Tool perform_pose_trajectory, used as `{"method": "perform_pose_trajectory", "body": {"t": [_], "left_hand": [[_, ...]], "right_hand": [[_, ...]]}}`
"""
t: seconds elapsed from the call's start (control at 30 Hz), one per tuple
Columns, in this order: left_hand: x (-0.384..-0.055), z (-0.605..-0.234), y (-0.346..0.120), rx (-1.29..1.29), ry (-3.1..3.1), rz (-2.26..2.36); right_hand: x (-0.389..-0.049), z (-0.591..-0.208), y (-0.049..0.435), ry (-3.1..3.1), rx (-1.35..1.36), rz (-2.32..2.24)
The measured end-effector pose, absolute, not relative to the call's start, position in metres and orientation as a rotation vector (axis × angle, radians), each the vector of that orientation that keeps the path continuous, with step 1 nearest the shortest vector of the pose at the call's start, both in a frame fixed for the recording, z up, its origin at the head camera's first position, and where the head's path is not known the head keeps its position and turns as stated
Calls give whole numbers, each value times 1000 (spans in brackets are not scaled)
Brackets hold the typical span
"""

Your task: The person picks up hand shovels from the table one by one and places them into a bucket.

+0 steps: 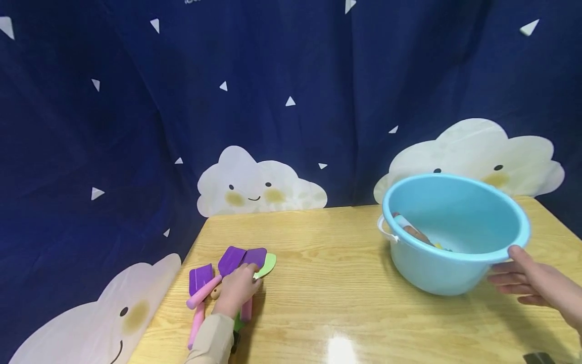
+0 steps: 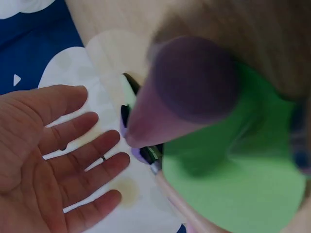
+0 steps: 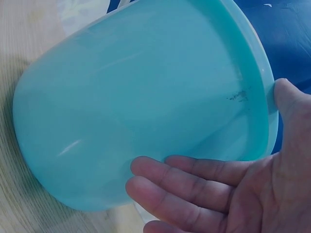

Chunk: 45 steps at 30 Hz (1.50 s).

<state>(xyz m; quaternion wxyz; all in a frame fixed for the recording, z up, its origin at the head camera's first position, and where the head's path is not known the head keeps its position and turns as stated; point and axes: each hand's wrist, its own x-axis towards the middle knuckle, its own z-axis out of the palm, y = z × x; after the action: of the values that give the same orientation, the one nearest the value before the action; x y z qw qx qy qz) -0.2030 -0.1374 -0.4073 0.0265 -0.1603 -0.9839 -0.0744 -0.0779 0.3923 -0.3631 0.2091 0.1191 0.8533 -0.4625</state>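
My left hand [image 1: 238, 290] is low over a cluster of utensils on the wooden table, fingers pointing down. In the left wrist view its fingers are spread and loosely bent, with no object between them, beside a pink handle [image 2: 167, 104] and a broad green piece [image 2: 233, 179]. Purple flat-headed spatulas [image 1: 200, 278] with pink handles lie around the hand, and a light green blade [image 1: 269, 266] shows past its fingertips. My right hand [image 1: 534, 278] is at the near right side of a light blue bucket [image 1: 436, 273]. Its thumb touches the rim; the other fingers extend nearly straight beside the outer wall.
Inside the bucket are a light-blue and brown item [image 1: 411, 227] and small yellow bits. A white handle [image 1: 385, 230] hangs at its left side. Behind the table [image 1: 327, 283] stands a dark blue curtain [image 1: 291, 65] with white clouds. A dark object [image 1: 538, 358] sits at the bottom right.
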Motion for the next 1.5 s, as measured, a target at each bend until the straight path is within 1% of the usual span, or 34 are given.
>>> {"method": "perform_pose_trajectory", "body": {"t": [0.1, 0.2, 0.3, 0.37, 0.47, 0.57, 0.83, 0.93, 1.1, 1.2, 1.27, 1.4, 1.5], "left_hand": [[-201, -411, -139, -419, -3067, -224], [-200, -414, -139, -276, -3120, -248], [-199, -415, -139, -86, -3177, -275], [-198, -416, -138, -7, -3176, -280], [-197, -418, -137, -5, -3139, -268], [-195, -419, -136, -81, -3100, -274], [-192, -426, -139, -327, -3070, -403], [-192, -428, -139, -360, -3045, -392], [-194, -429, -139, -305, -3068, -385], [-195, -430, -140, -228, -3075, -426], [-195, -429, -139, -184, -3074, -451], [-194, -428, -138, -184, -3068, -458], [-193, -424, -136, -196, -3061, -468]], "right_hand": [[-82, -378, 404, 2360, 364, -1299], [-87, -393, 415, 2326, 421, -1315], [-86, -387, 411, 2312, 410, -1315], [-82, -377, 403, 2321, 395, -1311], [-79, -366, 393, 2327, 393, -1307], [-79, -364, 391, 2317, 405, -1308], [-84, -382, 405, 2330, 412, -1327], [-84, -386, 408, 2342, 401, -1334], [-84, -387, 408, 2366, 400, -1327], [-85, -386, 410, 2366, 361, -1337], [-85, -388, 410, 2372, 380, -1330], [-85, -387, 408, 2374, 406, -1308], [-81, -377, 400, 2381, 383, -1301]]}}
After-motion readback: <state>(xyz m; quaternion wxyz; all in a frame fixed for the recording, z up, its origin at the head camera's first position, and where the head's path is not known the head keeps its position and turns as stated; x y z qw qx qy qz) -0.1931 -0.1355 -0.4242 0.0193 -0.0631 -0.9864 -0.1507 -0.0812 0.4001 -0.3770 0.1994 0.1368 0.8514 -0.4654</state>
